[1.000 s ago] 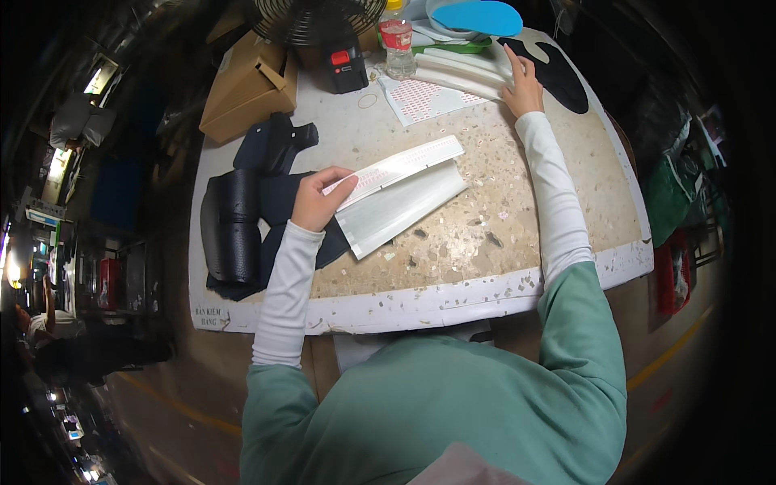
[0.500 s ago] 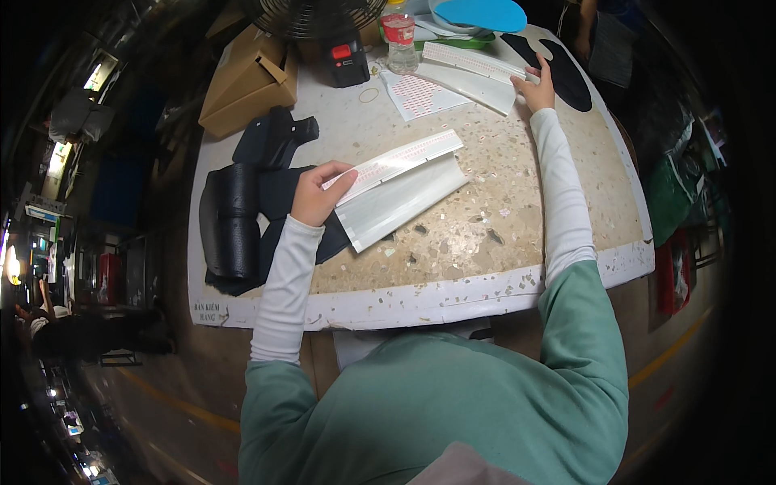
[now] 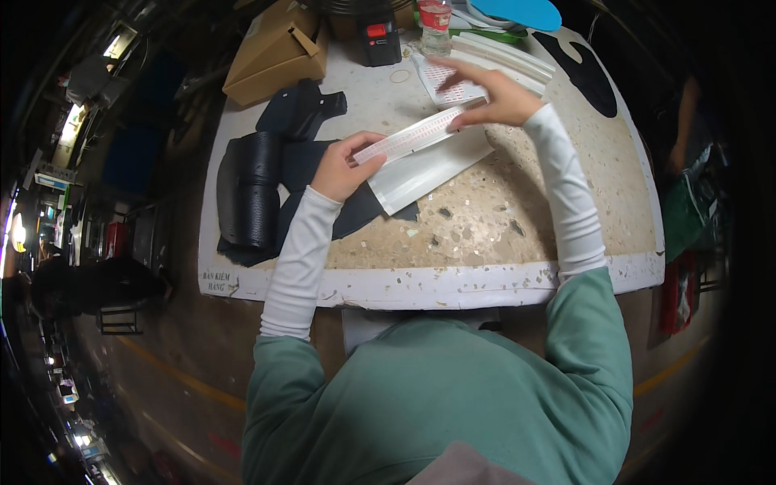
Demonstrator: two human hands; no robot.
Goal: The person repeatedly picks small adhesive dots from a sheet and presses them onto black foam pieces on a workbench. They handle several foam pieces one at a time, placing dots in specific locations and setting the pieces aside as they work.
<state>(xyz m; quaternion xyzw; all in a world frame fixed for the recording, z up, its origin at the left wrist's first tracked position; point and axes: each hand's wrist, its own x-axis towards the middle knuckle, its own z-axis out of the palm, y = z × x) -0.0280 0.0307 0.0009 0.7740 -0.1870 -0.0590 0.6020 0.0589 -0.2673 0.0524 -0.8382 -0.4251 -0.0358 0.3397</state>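
Note:
My left hand (image 3: 347, 168) grips the near end of a folded white label sheet (image 3: 416, 139), thumb on top. Rows of small red-printed labels run along its upper fold, and a plain glossy flap (image 3: 432, 171) hangs below, just over the table. At the sheet's far end is my right hand (image 3: 499, 97), its thumb at the edge and its fingers spread apart above. Beyond it lie a second white sheet (image 3: 517, 71) and a smaller sheet of red-marked labels (image 3: 443, 79). Black padded pieces (image 3: 260, 190) rest beside my left hand.
A cardboard box (image 3: 275, 55) stands at the back left, beside a black device with a red switch (image 3: 380, 44) and a clear bottle (image 3: 435, 32). Black cut-out pieces (image 3: 594, 81) lie far right. Bits of stickers dot the worn table (image 3: 501, 230). Someone's arm (image 3: 685, 125) shows at right.
My right hand has come left from the far sheet to the end of the held label sheet. My left hand still holds that sheet. The whole view has shifted slightly.

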